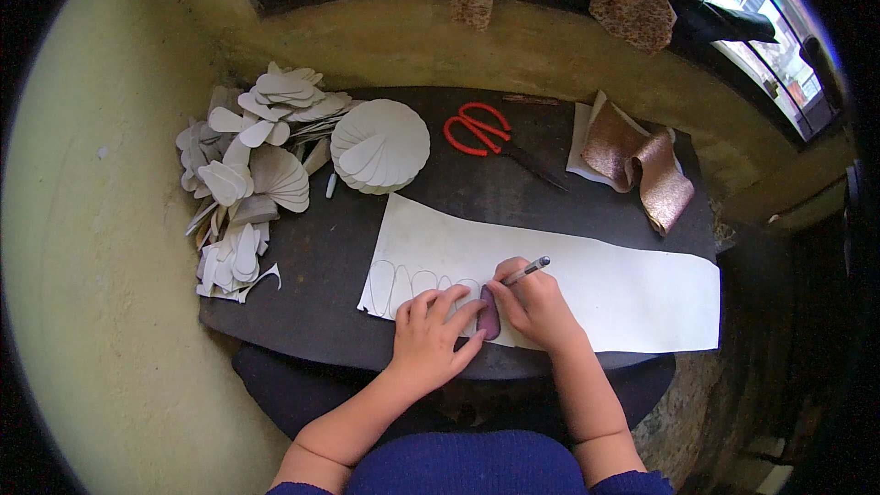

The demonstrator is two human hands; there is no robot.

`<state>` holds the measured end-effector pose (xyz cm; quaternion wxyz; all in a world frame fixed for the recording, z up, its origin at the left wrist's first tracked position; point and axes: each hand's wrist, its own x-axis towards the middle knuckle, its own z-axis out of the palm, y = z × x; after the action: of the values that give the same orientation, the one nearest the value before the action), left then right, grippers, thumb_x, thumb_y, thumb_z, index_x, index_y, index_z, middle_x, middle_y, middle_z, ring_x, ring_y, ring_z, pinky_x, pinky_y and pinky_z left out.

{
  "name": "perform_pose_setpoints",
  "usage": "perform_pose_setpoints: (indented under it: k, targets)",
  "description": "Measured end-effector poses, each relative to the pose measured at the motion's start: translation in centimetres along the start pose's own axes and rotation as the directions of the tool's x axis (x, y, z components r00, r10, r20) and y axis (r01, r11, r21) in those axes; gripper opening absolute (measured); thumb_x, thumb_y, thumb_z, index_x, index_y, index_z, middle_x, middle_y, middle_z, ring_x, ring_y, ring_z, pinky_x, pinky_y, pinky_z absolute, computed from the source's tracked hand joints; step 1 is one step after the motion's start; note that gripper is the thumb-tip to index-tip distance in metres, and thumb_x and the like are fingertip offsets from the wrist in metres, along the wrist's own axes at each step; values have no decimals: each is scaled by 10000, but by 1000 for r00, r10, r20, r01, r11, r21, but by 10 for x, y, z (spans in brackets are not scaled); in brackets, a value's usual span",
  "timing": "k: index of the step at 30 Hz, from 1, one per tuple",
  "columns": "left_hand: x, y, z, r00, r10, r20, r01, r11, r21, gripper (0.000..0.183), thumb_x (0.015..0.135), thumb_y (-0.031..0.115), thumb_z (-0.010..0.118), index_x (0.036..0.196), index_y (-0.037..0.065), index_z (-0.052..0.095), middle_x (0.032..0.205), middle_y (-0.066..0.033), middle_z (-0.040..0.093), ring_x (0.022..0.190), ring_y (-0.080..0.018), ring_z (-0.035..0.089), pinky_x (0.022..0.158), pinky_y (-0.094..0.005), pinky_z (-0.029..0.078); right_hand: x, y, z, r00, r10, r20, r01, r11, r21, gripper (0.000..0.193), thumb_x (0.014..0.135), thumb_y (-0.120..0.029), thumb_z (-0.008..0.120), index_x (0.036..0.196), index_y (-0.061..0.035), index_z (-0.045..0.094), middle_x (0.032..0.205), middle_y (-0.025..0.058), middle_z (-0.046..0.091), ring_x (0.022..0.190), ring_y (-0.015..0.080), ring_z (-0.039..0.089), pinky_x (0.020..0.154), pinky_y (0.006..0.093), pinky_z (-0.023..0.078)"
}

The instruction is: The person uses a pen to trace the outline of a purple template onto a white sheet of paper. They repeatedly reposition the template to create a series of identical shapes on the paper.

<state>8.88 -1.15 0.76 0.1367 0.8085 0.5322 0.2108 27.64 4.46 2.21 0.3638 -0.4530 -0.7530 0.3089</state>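
Observation:
A long white sheet (605,298) lies across the near part of the dark table, with a row of drawn petal-like outlines at its left end. On it rests a purple, rounded template (489,316), next to the last outline. My left hand (431,335) lies on the sheet with its fingers spread, the fingertips pressing on the template's left side. In my right hand (536,302) a pen (527,269) is pinched, its tip at the template's upper edge and hidden by the fingers.
Heaps of cut white petal-shaped pieces (275,96) cover the table's left side, beside a round fanned stack (380,147). Red-handled scissors (481,133) lie at the far middle. Shiny bronze material (614,151) sits far right. A small pale stick (331,185) lies near the stack.

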Motion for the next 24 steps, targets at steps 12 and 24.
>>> perform_pose_setpoints:
  k: [12,24]
  targets:
    - [0,0,1,1000,-3,-16,3,1000,-7,394,832,364,665,1202,231,640,1312,-5,514,1179,-261,438,974,-443,322,-5,0,1,1000,2,-22,-3,1000,-31,130,863,-48,677,918,-14,564,860,151,634,775,356,645,686,403,522]
    - [0,0,0,1000,-9,6,10,1000,-12,394,844,368,653,1215,236,633,1321,-13,509,1192,-280,429,991,-455,318,-12,-4,1,997,59,-49,-59,998,0,86,850,-26,674,902,2,612,853,150,648,752,322,656,680,376,508]
